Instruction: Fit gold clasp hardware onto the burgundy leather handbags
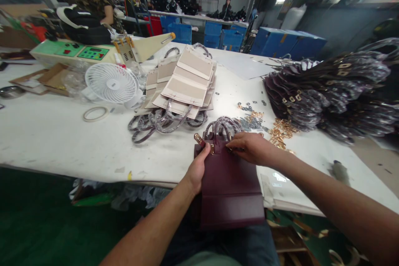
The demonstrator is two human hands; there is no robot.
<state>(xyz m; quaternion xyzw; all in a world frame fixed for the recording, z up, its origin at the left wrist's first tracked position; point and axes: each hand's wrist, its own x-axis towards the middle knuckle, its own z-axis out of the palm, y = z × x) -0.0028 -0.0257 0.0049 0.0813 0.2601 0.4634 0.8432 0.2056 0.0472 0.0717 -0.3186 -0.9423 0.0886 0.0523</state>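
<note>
A dark burgundy handbag [232, 183] rests against the table's front edge and hangs over my lap. Its handles [227, 124] are wrapped in clear plastic and point away from me. My left hand [198, 168] grips the bag's left side, thumb on the front near a gold buckle [212, 149]. A strap end with gold metal [198, 139] sticks up beside that thumb. My right hand [247, 147] is at the bag's upper right, fingers pinched on a small gold fitting, mostly hidden by the fingers.
Beige bag panels [187, 79] with wrapped handles are stacked ahead. Left of them stand a white fan [112, 83] and a tape roll [95, 114]. Loose gold fittings [280, 133] and grey metal pieces [251, 121] lie to the right, before a pile of dark wrapped bag parts [327, 87].
</note>
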